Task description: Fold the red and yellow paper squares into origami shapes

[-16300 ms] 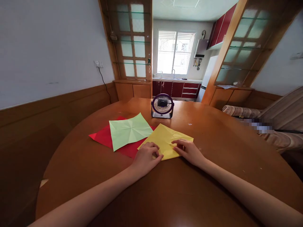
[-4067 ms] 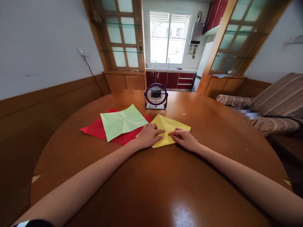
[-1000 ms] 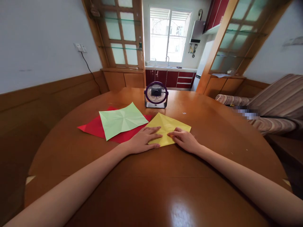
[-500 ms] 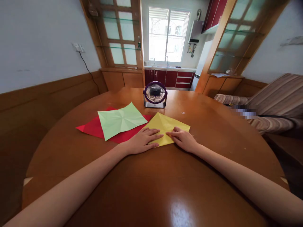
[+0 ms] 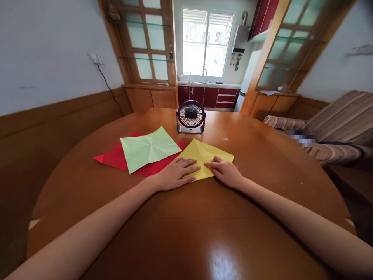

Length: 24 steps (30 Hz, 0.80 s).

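A folded sheet of yellow paper (image 5: 198,149) lies on the table, one corner pointing away from me. My left hand (image 5: 176,173) rests flat and open over its near left part, fingers spread and pointing right. From the right, my right hand (image 5: 227,171) touches the same sheet, with the index finger stretched out on the surface and the other fingers partly curled. A small gap of yellow paper shows between the two hands. Left of them, a creased light green sheet (image 5: 150,146) lies over a red sheet (image 5: 112,156), whose corners stick out.
A small purple desk fan (image 5: 190,116) stands just beyond the papers on the round wooden table (image 5: 186,233). A striped chair (image 5: 338,120) is at the right. Farther back are glass-shelved cabinets (image 5: 148,42) and a kitchen window (image 5: 206,42).
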{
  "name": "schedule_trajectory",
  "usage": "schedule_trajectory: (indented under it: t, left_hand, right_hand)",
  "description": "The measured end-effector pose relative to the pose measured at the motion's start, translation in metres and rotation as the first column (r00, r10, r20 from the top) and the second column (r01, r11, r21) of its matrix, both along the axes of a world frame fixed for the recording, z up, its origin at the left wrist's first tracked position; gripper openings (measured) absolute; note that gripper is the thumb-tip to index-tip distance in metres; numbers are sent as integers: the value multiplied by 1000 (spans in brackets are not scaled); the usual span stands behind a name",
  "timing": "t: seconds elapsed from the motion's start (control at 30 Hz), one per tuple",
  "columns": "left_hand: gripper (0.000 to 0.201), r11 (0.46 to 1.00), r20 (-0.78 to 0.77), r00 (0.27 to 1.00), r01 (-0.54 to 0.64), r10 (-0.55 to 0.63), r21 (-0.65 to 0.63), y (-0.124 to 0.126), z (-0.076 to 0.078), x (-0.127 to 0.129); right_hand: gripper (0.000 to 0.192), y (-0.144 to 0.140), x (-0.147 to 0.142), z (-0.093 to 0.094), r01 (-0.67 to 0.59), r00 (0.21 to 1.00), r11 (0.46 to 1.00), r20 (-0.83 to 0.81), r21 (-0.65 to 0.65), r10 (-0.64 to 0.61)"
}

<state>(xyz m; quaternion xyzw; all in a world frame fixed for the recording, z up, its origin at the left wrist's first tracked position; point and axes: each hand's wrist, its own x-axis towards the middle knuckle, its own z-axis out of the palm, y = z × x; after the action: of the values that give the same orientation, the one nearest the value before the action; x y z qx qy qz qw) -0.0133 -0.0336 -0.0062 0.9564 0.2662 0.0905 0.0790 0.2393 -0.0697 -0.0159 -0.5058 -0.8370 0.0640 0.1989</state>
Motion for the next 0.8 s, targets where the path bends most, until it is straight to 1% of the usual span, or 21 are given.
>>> schedule_trajectory:
  t: [0.4, 0.53, 0.8]
  left_hand:
    - [51, 1000, 3, 1000, 3, -3, -8, 0, 1, 1]
    - [51, 1000, -5, 1000, -2, 2, -12, 1, 0, 0]
    - [50, 998, -2, 1000, -3, 3, -56, 4, -1, -1]
  right_hand:
    - [34, 1, 0, -2, -7, 1000, 1000, -2, 14, 7]
    - [34, 0, 0, -1, 11, 1000, 1000, 17, 19, -11]
    - [36, 0, 0, -1, -3, 1000, 1000, 11, 19, 3]
